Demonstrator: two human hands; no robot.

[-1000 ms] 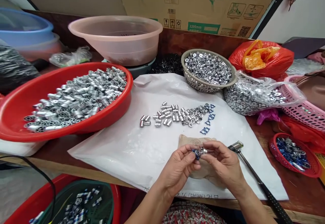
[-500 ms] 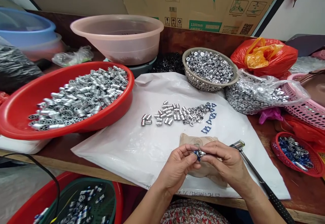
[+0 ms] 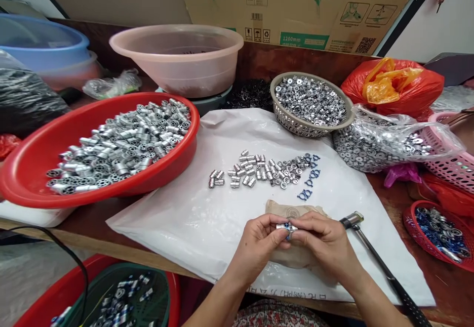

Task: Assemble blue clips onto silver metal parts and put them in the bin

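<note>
Both hands meet over a brown paper-wrapped block (image 3: pixel 283 255) at the front of the table. Between the fingertips is a small silver cylinder with a blue ring (image 3: pixel 286 226). My left hand (image 3: pixel 259 238) pinches its left side, and my right hand (image 3: pixel 322 233) pinches its right side. Fingers cover much of the part, so its exact shape is partly hidden. Beyond the hands lie loose silver cylinders (image 3: pixel 244 169), silver rings (image 3: pixel 284 175) and blue ring clips (image 3: pixel 305 193) on a white plastic sheet (image 3: pixel 177 218).
A hammer (image 3: pixel 385 267) lies right of my hands. To the left stands a red basin (image 3: pixel 29 169) of silver cylinders. A grey basket (image 3: pixel 292 124) of small metal parts is behind. At right is a small red basket (image 3: pixel 411 223); below left, a green basket (image 3: pixel 165 287).
Now the held part shows a silver cylinder on its left side, against the left fingers. Both hands stay together in nearly the same spot. The view has shifted slightly.
</note>
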